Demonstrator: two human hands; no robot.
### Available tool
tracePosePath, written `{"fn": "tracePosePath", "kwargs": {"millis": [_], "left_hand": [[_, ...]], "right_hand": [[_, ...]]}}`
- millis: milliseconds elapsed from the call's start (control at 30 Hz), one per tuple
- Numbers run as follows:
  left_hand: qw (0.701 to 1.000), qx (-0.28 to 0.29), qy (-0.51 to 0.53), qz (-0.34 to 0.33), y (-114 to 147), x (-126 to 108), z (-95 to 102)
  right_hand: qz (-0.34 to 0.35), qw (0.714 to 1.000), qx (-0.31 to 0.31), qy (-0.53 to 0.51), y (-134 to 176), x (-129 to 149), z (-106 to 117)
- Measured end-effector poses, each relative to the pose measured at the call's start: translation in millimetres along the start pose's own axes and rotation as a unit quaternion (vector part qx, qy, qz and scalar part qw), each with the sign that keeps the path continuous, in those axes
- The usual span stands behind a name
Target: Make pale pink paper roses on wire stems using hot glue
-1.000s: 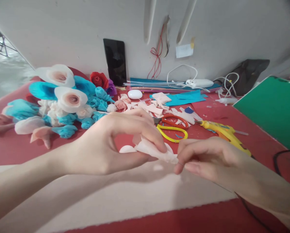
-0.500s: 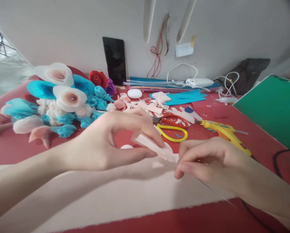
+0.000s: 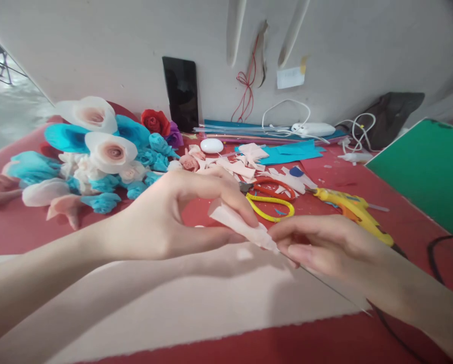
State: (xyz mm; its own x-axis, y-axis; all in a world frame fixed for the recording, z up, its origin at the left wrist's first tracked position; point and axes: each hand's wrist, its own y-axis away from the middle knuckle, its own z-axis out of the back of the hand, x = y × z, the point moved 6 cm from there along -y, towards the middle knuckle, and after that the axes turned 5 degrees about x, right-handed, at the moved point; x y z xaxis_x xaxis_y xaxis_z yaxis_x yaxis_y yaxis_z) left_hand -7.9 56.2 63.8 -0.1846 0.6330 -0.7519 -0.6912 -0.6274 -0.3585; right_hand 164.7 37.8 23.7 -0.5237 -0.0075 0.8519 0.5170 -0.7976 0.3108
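Observation:
My left hand (image 3: pixel 173 215) comes in from the left, its thumb and fingers pinching a pale pink rolled paper flower bud (image 3: pixel 236 222). The bud's wider end points up and left; its narrow end tapers to the right. From that end a thin wire stem (image 3: pixel 334 288) runs down to the right. My right hand (image 3: pixel 324 247) is closed around the stem just below the bud's tip, thumb and fingers together. Beneath both hands lies a long strip of pale pink crepe paper (image 3: pixel 218 303), shaded by their shadows.
Paper flowers (image 3: pixel 112 151) are heaped at left. Scissors (image 3: pixel 271 202), a yellow glue gun (image 3: pixel 347 205) and paper scraps (image 3: pixel 234 167) lie beyond my hands. A phone (image 3: pixel 181 93) leans on the wall; a green board (image 3: pixel 423 167) stands at right on the red table (image 3: pixel 188 349).
My right fingers have shifted their hold at the bud's narrow end, and more of the wire stem shows. My left hand keeps its pinch. The view has moved slightly.

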Motion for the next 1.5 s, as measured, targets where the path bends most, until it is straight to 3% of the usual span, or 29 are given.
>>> {"fn": "tracePosePath", "kwargs": {"millis": [167,333,667,967,1100,1200,1367,1500], "left_hand": [[1.0,0.005,0.002,0.018,0,1,-9.7],[0.998,0.023,0.015,0.061,-2,2,-19.5],[0.984,0.028,0.04,0.171,-1,14,-15.7],[0.98,-0.004,0.122,0.155,-3,21,-18.6],[0.962,-0.02,0.194,0.192,-1,25,-23.0],[0.958,-0.032,0.19,0.213,1,24,-23.3],[0.947,-0.033,0.203,0.245,0,24,-16.0],[0.949,-0.054,0.184,0.252,-2,28,2.8]], "right_hand": [[0.115,0.977,-0.07,0.166,7,19,-7],[0.185,0.957,-0.076,0.211,6,30,-14],[0.175,0.944,-0.061,0.274,8,26,-15],[0.168,0.96,-0.042,0.222,7,29,-15],[0.17,0.962,-0.046,0.21,7,29,-15],[0.163,0.962,-0.048,0.212,7,28,-15],[0.151,0.96,-0.052,0.232,9,27,-11],[0.137,0.962,-0.059,0.228,6,28,-6]]}}
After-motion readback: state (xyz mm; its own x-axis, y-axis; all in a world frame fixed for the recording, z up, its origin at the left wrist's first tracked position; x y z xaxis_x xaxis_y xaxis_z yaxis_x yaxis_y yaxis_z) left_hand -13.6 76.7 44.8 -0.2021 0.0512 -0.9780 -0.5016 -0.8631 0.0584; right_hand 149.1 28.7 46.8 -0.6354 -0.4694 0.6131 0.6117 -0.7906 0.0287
